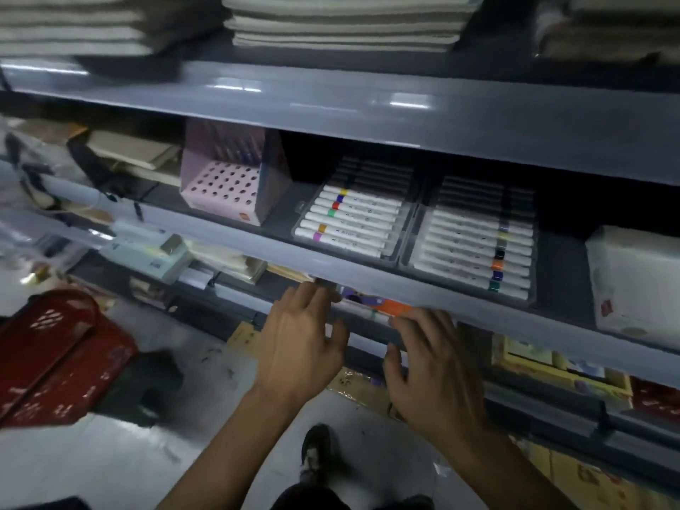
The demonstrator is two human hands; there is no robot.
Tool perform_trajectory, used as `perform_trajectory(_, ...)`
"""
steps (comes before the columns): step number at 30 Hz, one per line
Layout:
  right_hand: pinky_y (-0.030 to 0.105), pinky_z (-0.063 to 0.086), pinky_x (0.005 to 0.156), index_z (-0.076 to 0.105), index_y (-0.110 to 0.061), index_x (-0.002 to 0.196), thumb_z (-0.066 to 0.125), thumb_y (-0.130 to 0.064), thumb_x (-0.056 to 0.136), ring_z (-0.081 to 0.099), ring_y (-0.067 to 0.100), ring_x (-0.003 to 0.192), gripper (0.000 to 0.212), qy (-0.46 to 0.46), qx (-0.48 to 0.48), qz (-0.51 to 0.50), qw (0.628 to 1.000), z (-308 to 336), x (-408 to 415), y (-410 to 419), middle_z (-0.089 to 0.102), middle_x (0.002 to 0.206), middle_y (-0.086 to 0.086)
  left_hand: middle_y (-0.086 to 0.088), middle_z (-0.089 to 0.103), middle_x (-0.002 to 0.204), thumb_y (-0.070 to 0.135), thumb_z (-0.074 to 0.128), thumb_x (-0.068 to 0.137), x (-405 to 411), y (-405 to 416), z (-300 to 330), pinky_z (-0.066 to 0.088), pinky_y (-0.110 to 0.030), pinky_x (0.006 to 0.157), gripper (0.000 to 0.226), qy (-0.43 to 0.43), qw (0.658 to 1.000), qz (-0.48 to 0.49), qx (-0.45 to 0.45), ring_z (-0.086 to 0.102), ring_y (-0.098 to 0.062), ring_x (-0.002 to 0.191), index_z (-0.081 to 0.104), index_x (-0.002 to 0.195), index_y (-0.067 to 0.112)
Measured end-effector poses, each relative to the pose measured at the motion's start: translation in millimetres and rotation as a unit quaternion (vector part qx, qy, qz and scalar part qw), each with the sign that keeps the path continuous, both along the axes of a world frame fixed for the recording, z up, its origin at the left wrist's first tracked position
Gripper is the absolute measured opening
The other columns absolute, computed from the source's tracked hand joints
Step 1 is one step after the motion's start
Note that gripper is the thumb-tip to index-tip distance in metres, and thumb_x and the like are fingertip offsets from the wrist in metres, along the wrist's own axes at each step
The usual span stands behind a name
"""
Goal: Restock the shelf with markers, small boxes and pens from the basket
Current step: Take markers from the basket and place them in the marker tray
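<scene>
- Shelf (368, 277) lip hides most of the marker box (386, 307) at the front edge of the tier below; snagging it there could tip it out.
- Basket (55, 355) sits on the floor, well left; open floor lies between.
- Left hand (298, 347) fingers curl at the box's end; right hand (430, 366) spreads loosely. Whether either grip pinches the box, I cannot tell.
</scene>
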State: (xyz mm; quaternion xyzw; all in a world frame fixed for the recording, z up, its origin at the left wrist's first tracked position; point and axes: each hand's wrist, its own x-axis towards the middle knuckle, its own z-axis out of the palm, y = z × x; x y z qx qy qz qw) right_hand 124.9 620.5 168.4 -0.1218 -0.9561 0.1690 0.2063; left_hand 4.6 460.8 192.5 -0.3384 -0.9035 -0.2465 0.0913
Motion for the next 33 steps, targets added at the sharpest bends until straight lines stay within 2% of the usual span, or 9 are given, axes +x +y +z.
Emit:
perform_trajectory(4,0.034,0.052,0.082,0.064,-0.019,0.114,0.062,-0.030,0.092,0.052,0.017,0.111,0.025,-0.061,-0.036,0.075,0.995,-11.5,-17.7,-22.6,0.056,0.117,-0.005,-0.001,0.063,0.107,0.027,0.062,0.088,11.2,-39.6,-6.8,0.053,-0.039,0.076,0.027,-0.023,0.995,0.090,-0.041,0.061,-0.025,0.093,0.069,0.112,0.018)
perform_trajectory(8,0.040,0.055,0.086,0.063,-0.018,0.120,0.052,-0.039,0.094,0.050,0.016,0.119,0.035,-0.108,-0.049,0.130,0.985,-15.9,-39.0,-54.6,0.053,0.123,-0.005,-0.001,0.063,0.101,0.025,0.065,0.086,15.6,-85.6,-9.7,0.050,-0.037,0.076,0.022,-0.024,0.985,0.161,-0.049,0.057,-0.023,0.090,0.068,0.106,0.017)
perform_trajectory(13,0.030,0.051,0.093,0.057,-0.020,0.134,0.058,-0.041,0.098,0.045,0.011,0.122,0.042,-0.147,-0.047,0.164,0.974,-15.2,-67.8,-104.9,0.047,0.134,-0.005,-0.001,0.063,0.103,0.034,0.058,0.088,11.0,-151.7,-17.3,0.053,-0.040,0.075,0.029,-0.044,0.970,0.236,-0.033,0.060,-0.024,0.092,0.069,0.110,0.017)
perform_trajectory(18,0.022,0.039,0.085,0.064,-0.017,0.126,0.063,-0.036,0.096,0.051,0.014,0.113,0.036,-0.138,-0.009,0.195,0.971,-8.5,-97.8,-170.0,0.056,0.128,-0.001,-0.001,0.065,0.109,0.039,0.053,0.090,-2.7,-226.9,-23.3,0.053,-0.043,0.078,0.034,-0.051,0.957,0.285,-0.030,0.061,-0.025,0.096,0.069,0.112,0.019)
perform_trajectory(20,0.023,0.038,0.083,0.067,-0.014,0.119,0.070,-0.029,0.092,0.056,0.017,0.108,0.032,-0.126,0.002,0.213,0.969,-6.9,-110.9,-199.9,0.061,0.120,0.002,0.000,0.065,0.111,0.039,0.053,0.090,-7.3,-258.9,-25.1,0.053,-0.040,0.079,0.035,-0.053,0.948,0.312,-0.026,0.060,-0.024,0.097,0.070,0.114,0.019)
perform_trajectory(23,0.030,0.048,0.080,0.069,-0.011,0.114,0.074,-0.024,0.088,0.058,0.022,0.102,0.030,-0.109,0.009,0.246,0.963,-4.1,-132.8,-246.6,0.063,0.111,0.004,0.001,0.065,0.111,0.039,0.055,0.091,-13.3,-307.6,-27.7,0.051,-0.038,0.081,0.033,-0.055,0.937,0.345,-0.016,0.059,-0.022,0.099,0.069,0.114,0.019)
perform_trajectory(27,0.037,0.053,0.085,0.066,-0.011,0.111,0.066,-0.029,0.093,0.054,0.022,0.105,0.025,-0.110,0.024,0.291,0.950,-3.6,-163.8,-307.0,0.060,0.112,0.005,0.000,0.064,0.111,0.034,0.059,0.092,-17.7,-366.5,-33.8,0.053,-0.042,0.081,0.030,-0.055,0.922,0.384,0.006,0.058,-0.022,0.099,0.067,0.116,0.019)
perform_trajectory(33,0.036,0.052,0.088,0.065,-0.015,0.115,0.057,-0.034,0.095,0.054,0.021,0.109,0.029,-0.121,0.038,0.349,0.929,-2.5,-204.0,-383.8,0.059,0.115,0.003,0.005,0.062,0.119,0.038,0.057,0.092,-22.9,-436.1,-39.5,0.053,-0.039,0.083,0.031,-0.076,0.890,0.450,0.007,0.057,-0.018,0.105,0.065,0.119,0.023)
